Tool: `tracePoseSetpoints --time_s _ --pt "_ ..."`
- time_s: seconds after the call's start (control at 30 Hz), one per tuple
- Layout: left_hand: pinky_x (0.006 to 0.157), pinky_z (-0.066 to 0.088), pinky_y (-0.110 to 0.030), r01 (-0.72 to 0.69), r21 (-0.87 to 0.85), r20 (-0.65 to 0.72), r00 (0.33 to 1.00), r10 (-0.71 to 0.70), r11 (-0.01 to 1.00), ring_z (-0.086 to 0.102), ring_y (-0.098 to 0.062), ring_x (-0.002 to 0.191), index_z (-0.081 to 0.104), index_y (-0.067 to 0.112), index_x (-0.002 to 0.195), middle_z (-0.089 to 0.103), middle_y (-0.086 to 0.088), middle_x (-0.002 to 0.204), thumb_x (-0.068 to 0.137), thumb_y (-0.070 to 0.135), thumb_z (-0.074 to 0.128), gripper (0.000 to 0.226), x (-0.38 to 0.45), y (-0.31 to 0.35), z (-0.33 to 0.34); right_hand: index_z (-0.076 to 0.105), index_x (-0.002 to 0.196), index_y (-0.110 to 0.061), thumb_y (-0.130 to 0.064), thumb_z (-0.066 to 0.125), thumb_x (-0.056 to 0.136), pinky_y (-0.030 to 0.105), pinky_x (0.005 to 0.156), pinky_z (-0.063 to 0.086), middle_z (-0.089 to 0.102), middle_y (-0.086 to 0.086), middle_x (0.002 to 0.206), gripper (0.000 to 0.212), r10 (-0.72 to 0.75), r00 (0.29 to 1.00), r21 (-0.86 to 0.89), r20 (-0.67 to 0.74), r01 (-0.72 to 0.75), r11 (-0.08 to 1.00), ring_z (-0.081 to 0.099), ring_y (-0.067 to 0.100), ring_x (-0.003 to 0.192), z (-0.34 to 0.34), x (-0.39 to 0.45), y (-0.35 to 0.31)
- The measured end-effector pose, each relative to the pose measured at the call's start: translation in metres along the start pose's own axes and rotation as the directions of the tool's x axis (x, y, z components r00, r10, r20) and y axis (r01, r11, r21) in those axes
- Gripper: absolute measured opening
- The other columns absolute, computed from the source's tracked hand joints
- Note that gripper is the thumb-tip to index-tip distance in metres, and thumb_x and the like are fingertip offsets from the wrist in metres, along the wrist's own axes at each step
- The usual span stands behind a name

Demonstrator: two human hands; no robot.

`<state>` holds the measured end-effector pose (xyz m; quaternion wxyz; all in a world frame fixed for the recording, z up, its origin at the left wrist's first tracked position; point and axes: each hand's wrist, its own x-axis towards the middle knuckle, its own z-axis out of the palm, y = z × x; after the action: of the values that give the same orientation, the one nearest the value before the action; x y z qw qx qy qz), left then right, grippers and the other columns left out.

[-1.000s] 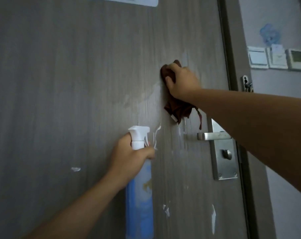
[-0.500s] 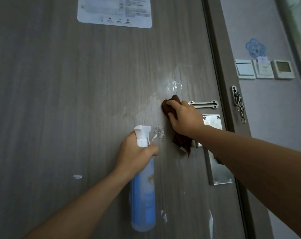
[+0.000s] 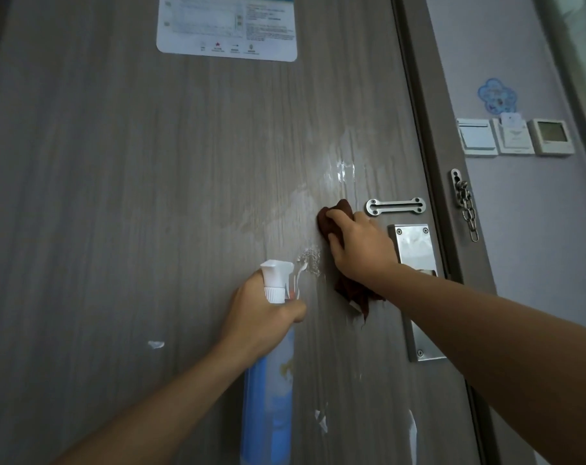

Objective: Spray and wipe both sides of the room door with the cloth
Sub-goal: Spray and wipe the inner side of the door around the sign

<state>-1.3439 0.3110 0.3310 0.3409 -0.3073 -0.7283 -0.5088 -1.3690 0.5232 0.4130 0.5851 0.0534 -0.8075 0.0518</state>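
Note:
The grey wood-grain door [image 3: 134, 196] fills most of the head view. My right hand [image 3: 358, 246] grips a dark brown cloth [image 3: 333, 213] and presses it against the door, just left of the steel lock plate [image 3: 415, 250]. More of the cloth hangs below my wrist. My left hand [image 3: 261, 317] holds a blue spray bottle [image 3: 268, 397] by its neck, white nozzle [image 3: 276, 273] up and close to the door. Wet streaks [image 3: 343, 169] shine above the cloth, and a patch of foam [image 3: 310, 258] sits beside the nozzle.
A chain-guard slot [image 3: 395, 207] sits on the door above the lock plate, its chain [image 3: 466, 206] hanging on the frame. A notice [image 3: 226, 26] is stuck high on the door. Wall switches, a card holder and a thermostat [image 3: 549, 137] are at the right.
My right hand has wiped the cloth down the door from above the handle to beside the lock plate. The view has tilted up. My left hand keeps holding the bottle.

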Motion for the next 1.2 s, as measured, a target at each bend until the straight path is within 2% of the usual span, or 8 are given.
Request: tracePoseSetpoints --time_s 0.17,0.27,0.37,0.47,0.6,1.03,1.1,1.2 --pt "0.056 0.051 -0.027 -0.016 0.034 -0.007 1.000 0.016 0.999 0.065 -0.017 0.066 0.071 0.011 0.099 0.074 -0.005 0.085 0.068 0.011 0.081 0.032 -0.002 0.006 -0.002 0.047 0.141 -0.025 -0.034 0.053 0.102 0.039 0.071 0.047 0.058 0.014 0.114 0.041 -0.020 1.000 -0.027 -0.002 0.020 0.999 0.057 0.039 0.100 -0.004 0.001 -0.001" --pt "0.053 0.045 -0.020 -0.004 0.029 -0.017 1.000 0.004 1.000 0.059 -0.008 0.058 0.069 0.011 0.090 0.072 -0.005 0.079 0.070 0.009 0.081 0.023 -0.008 0.002 -0.005 0.047 0.139 -0.024 -0.034 0.053 0.101 0.042 0.072 0.049 0.058 0.015 0.113 0.040 -0.015 1.000 -0.035 0.004 0.015 0.999 0.058 0.040 0.100 -0.005 -0.002 -0.003" --pt "0.062 0.052 -0.033 0.021 0.030 -0.016 1.000 -0.021 0.999 0.064 -0.015 0.065 0.073 0.014 0.100 0.073 -0.004 0.083 0.061 0.021 0.076 0.040 -0.016 -0.006 -0.010 0.049 0.137 -0.022 -0.033 0.053 0.101 0.039 0.068 0.044 0.059 0.017 0.111 0.038 -0.019 1.000 -0.069 -0.008 0.018 0.997 0.058 0.042 0.097 -0.002 -0.005 -0.005" --pt "0.061 0.050 -0.021 0.022 0.025 0.031 0.999 -0.022 0.999 0.063 -0.005 0.064 0.074 0.030 0.111 0.073 0.006 0.080 0.055 0.025 0.069 0.057 -0.024 -0.012 -0.013 0.050 0.135 -0.020 -0.033 0.052 0.101 0.041 0.068 0.046 0.059 0.017 0.112 0.036 -0.008 1.000 -0.097 -0.006 0.007 0.995 0.057 0.042 0.097 -0.002 -0.008 -0.008" --pt "0.058 0.047 -0.025 0.005 0.039 0.041 0.999 -0.006 0.999 0.057 -0.006 0.058 0.067 0.018 0.085 0.067 0.005 0.070 0.055 0.022 0.069 0.030 -0.032 -0.018 -0.014 0.051 0.132 -0.018 -0.032 0.051 0.101 0.040 0.068 0.044 0.058 0.018 0.111 0.033 -0.002 1.000 -0.117 -0.001 0.002 0.993 0.057 0.041 0.096 -0.004 -0.007 -0.013" --pt "0.057 0.046 -0.021 -0.033 -0.020 0.053 0.998 0.034 0.999 0.058 -0.004 0.059 0.069 0.009 0.086 0.069 -0.007 0.077 0.059 0.017 0.072 0.028 -0.027 -0.023 -0.023 0.048 0.134 -0.016 -0.019 0.057 0.098 0.040 0.074 0.039 0.054 0.018 0.124 0.037 0.127 0.988 -0.158 0.091 -0.112 0.981 0.053 0.038 0.110 -0.016 -0.003 -0.045" --pt "0.065 0.053 -0.026 0.006 -0.090 0.025 1.000 -0.003 0.996 0.066 -0.008 0.069 0.073 0.009 0.090 0.074 -0.007 0.082 0.053 0.024 0.074 0.040 -0.010 -0.026 -0.031 0.049 0.135 -0.018 -0.023 0.056 0.099 0.041 0.073 0.042 0.055 0.016 0.122 0.037 0.093 0.995 -0.105 0.026 -0.090 0.990 0.053 0.037 0.109 -0.020 -0.007 -0.051" --pt "0.076 0.057 -0.040 0.055 -0.185 0.031 0.998 -0.050 0.981 0.070 -0.020 0.077 0.076 0.005 0.091 0.076 -0.007 0.081 0.052 0.019 0.076 0.041 0.016 -0.032 -0.042 0.052 0.140 -0.020 -0.027 0.059 0.099 0.040 0.064 0.047 0.057 0.015 0.109 0.042 -0.043 0.958 0.013 -0.284 0.048 0.999 0.054 0.034 0.096 -0.026 -0.019 -0.070"
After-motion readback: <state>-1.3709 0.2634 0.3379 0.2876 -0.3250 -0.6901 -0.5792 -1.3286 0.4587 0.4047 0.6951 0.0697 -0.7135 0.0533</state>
